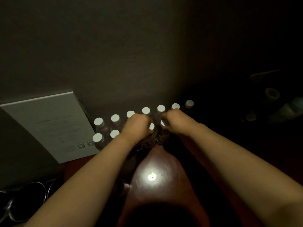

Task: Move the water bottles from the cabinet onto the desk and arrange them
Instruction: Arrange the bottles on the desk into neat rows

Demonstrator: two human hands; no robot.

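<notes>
Several clear water bottles with white caps stand in two rows on the reddish-brown desk (164, 164) against the wall. The back row runs from a bottle at the left (98, 121) to one at the far right (189, 103). My left hand (136, 126) is closed around the neck of a front-row bottle (151, 128). Beside it, my right hand (174, 119) grips another front-row bottle (163, 130). The two held bottles stand side by side, their bases on the desk. Fingers hide most of both caps.
A white box (49, 126) with printed text leans against the wall at the left, touching the bottle rows. Metal wire objects (24, 199) lie at the lower left. Dim items (272, 102) sit in shadow at the right. A bright light spot (152, 176) reflects off the desk.
</notes>
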